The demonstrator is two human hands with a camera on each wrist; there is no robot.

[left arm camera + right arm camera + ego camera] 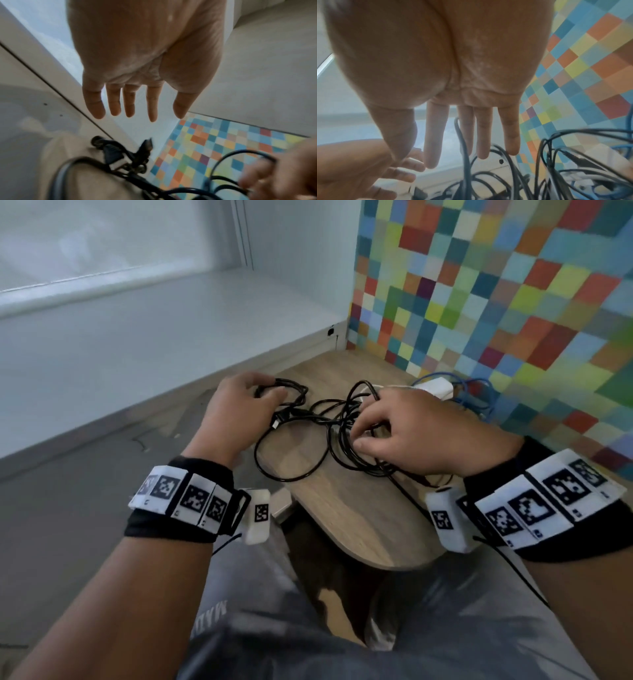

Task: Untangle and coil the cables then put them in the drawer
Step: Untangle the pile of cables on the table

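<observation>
A multicoloured checkered wall (496, 285) is seen behind a small wooden table (359, 518), on which a tangle of black cables (318, 422) is spread, still uncoiled. A blue cable (476, 397) and a white block (433, 387) are seen at the table's far right. The left hand (239, 402) is held over the tangle's left loops, fingers (113, 102) extended and relaxed. The right hand (407, 429) is spread over the right side, fingers (433, 135) straight among the strands.
</observation>
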